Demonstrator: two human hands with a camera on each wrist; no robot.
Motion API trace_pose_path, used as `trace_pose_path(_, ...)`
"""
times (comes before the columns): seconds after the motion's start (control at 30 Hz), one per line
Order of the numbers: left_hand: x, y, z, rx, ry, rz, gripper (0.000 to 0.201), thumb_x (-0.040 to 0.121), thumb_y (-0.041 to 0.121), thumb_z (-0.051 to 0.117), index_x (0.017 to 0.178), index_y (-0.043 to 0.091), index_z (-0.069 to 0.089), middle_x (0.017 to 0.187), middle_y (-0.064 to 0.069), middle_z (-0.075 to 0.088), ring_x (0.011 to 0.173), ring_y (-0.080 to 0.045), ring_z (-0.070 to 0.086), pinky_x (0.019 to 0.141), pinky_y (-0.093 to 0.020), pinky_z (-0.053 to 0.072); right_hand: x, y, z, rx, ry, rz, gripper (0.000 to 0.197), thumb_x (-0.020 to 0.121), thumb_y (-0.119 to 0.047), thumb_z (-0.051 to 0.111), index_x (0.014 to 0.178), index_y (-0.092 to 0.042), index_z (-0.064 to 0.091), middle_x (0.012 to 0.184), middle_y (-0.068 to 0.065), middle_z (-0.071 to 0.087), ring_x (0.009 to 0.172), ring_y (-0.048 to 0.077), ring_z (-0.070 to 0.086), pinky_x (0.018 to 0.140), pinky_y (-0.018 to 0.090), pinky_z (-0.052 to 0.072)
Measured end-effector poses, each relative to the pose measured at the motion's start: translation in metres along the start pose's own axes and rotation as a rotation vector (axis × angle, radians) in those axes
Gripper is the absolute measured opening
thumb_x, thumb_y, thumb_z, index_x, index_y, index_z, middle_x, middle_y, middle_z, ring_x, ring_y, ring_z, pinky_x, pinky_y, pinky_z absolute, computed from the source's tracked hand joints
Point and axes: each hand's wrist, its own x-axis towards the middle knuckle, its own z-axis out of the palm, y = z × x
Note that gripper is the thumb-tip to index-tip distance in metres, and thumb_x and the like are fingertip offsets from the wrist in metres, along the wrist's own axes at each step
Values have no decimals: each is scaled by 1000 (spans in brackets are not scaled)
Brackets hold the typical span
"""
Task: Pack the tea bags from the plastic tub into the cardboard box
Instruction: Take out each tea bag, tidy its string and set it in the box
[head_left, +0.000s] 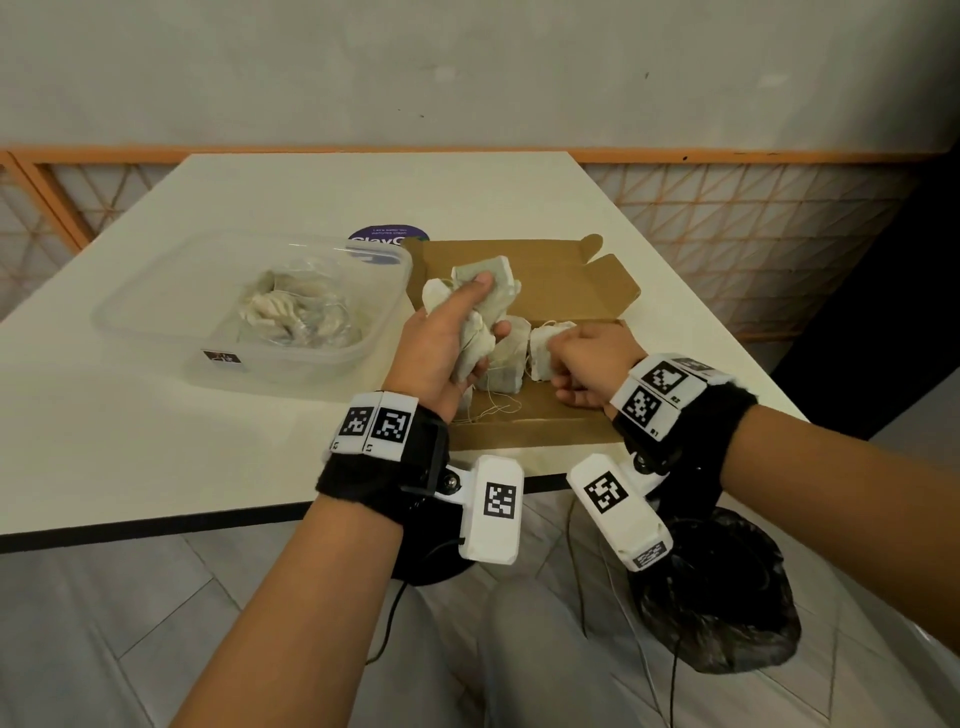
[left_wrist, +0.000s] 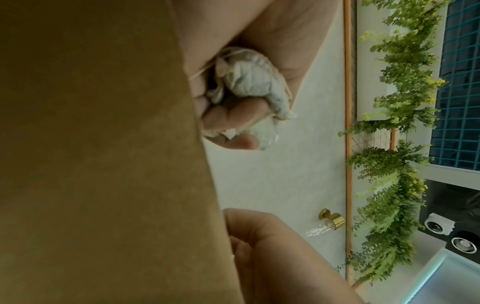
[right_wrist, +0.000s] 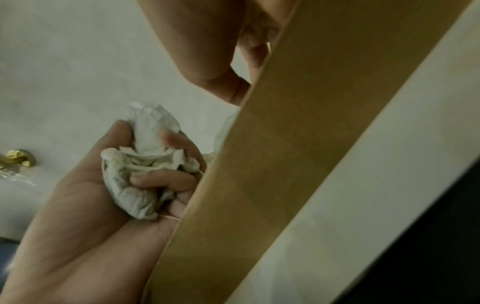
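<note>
A clear plastic tub (head_left: 156, 306) stands on the left of the white table, with several tea bags (head_left: 296, 317) heaped in it. To its right lies the open cardboard box (head_left: 530, 423), lid flap (head_left: 576, 283) folded back. My left hand (head_left: 488, 312) hovers over the box's left part and grips a bunch of tea bags (head_left: 498, 275), strings dangling; its curled fingers (left_wrist: 233, 115) wrap the bunch (left_wrist: 249, 86). My right hand (head_left: 558, 364) is inside the box, fingers curled on a tea bag (head_left: 543, 353). More tea bags (head_left: 506, 371) lie in the box between the hands.
A purple round label (head_left: 389, 236) lies on the table behind the tub and box. The table's near edge (head_left: 156, 530) runs just below my wrists. A black bag (head_left: 727, 597) sits on the floor at the lower right. An orange-framed lattice partition (head_left: 727, 218) stands behind the table.
</note>
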Motion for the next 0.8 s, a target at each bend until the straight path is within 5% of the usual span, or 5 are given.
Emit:
trace_pose_path(0.17,1,0,-1,44,-10,-17,22,88,33,64,100,16,61,80,-4,65,62,-11,59,36,-15,34,-10,-1,-8,139,32,-335,17,85,-3,54,93,-18,51,72,-1,52,60,11,51,52,22,45)
trace_pose_path(0.3,-1,1,1,83,-119,-46,17,91,31,58,98,17,61,80,-7,61,60,-11,54,34,-13,31,-19,-25,-17,2,-98,-573,36,81,-22,68,113,-25,53,82,-5,51,71,4,53,60,16,43)
trace_pose_path(0.5,-6,8,1,-60,-231,-124,44,93,53,44,114,16,58,95,-9,61,65,-12,57,33,-11,34,-14,-42,-22,102,-172,-587,11,81,-2,67,80,-13,64,66,5,57,52,5,54,48,15,45)
trace_pose_path(0.63,-3,11,-5,-243,-252,-224,59,82,63,51,121,19,54,95,-8,65,67,-14,63,30,-12,33,-17,-41,-24,255,-195,-695,12,81,3,64,80,-9,64,74,7,62,65,12,63,65,22,55)
trace_pose_path(0.8,1,11,-8,-311,-264,-235,25,80,36,62,94,16,56,82,-5,62,62,-10,62,31,-9,34,-26,-23,-20,-29,-199,-846,20,79,0,68,77,-19,66,83,1,64,82,19,63,81,30,54)
